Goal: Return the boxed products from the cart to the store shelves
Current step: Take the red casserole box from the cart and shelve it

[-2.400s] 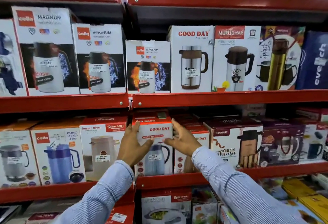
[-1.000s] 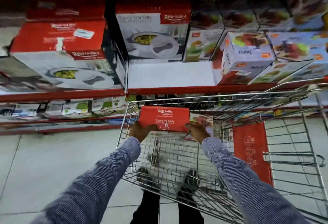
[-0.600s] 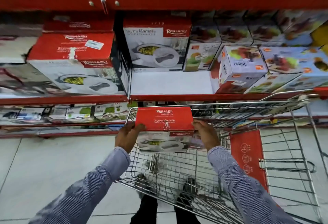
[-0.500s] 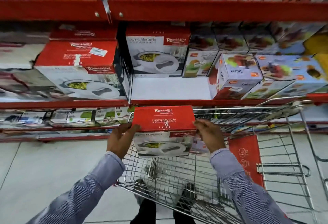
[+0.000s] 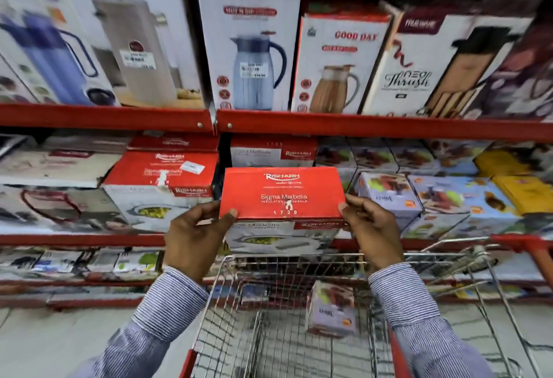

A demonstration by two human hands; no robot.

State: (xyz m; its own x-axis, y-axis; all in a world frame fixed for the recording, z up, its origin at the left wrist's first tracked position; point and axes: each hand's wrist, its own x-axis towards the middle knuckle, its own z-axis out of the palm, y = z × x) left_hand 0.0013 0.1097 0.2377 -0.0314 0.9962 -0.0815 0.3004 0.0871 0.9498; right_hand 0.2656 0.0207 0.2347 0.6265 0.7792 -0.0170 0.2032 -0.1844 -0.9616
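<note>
I hold a red-topped Rishabh casserole box (image 5: pixel 282 193) in the air above the wire cart (image 5: pixel 299 318). My left hand (image 5: pixel 194 237) grips its left side and my right hand (image 5: pixel 371 231) its right side. The box hangs level with the red shelf (image 5: pixel 74 240), in front of the gap between a matching Rishabh box (image 5: pixel 158 180) on the left and a small juicer box (image 5: pixel 386 195) on the right. Another matching box (image 5: pixel 273 151) stands behind it. One small juicer box (image 5: pixel 332 309) lies in the cart.
The shelf above (image 5: pixel 359 126) carries tall flask boxes, among them a Good Day box (image 5: pixel 248 36). More juicer boxes and yellow boxes (image 5: pixel 520 186) fill the right of the middle shelf. Low shelves with flat packs run at the left. Pale floor lies left of the cart.
Both hands have lifted the red box out of the cart up to shelf height. The view has tilted up, so the flask shelf shows again.
</note>
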